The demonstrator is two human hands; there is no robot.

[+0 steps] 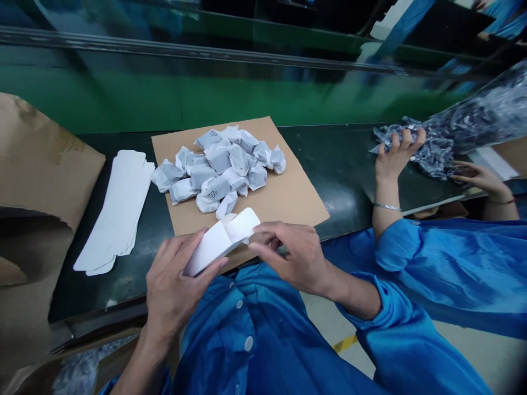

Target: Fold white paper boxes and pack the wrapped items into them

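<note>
Our left hand (177, 291) rises from 7 o'clock, its fingers wrapped around the lower end of a white folded paperboard carton (220, 244), firmly grasping it. Our right hand (290, 258) comes in from 4 o'clock with the wrist bent, and its fingertips (257, 237) pinch the carton's upper edge lightly. Both hands are closed on that single carton, which sits at 12 o'clock from our chest, above the near edge of a brown corrugated cardboard sheet (290, 195), with its end flaps standing open.

That sheet lies on a dark conveyor belt (341, 181) and holds one heap of grey bundles wrapped in white paper (218, 170). There are roughly twenty, too overlapped for an exact count. At 10 o'clock, directly on the belt, lies one stack of flat white die-cut carton blanks (115, 211), its layers too tight to count. At 9 o'clock a torn brown kraft cardboard panel (41, 159) stands beside the belt, and a glossy green panel (206, 93) runs behind it.

At 2 o'clock, a co-worker in a blue sleeve (448, 263) has two hands in view. One hand (397, 156), with a silver bangle (387, 207) at its wrist, clenches a clear plastic bag of dark, glossy contents (477, 115). The other hand (480, 178) rests open just beside the bag.
</note>
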